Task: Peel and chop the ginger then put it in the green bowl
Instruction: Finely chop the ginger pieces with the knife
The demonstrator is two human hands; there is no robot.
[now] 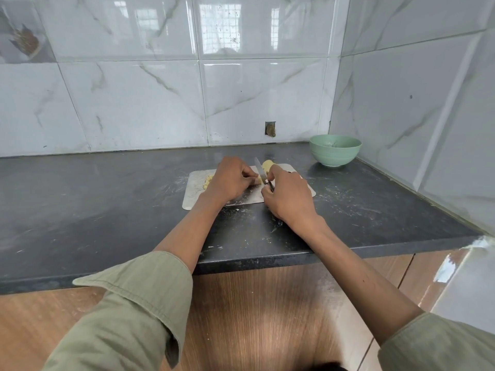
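Head view is showing chopping: the right hand (288,195) is gripping the knife (261,172), the left hand (230,180) is pinching ginger (257,180) on the board (195,195). Next, pieces likely need carrying to the green bowl (334,153), far right.

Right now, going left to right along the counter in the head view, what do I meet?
Chopped ginger pieces → left hand → knife → right hand → green bowl.

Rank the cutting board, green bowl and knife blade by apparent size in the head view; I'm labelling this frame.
1. Cutting board, partly covered by hands.
2. Green bowl.
3. Knife blade.
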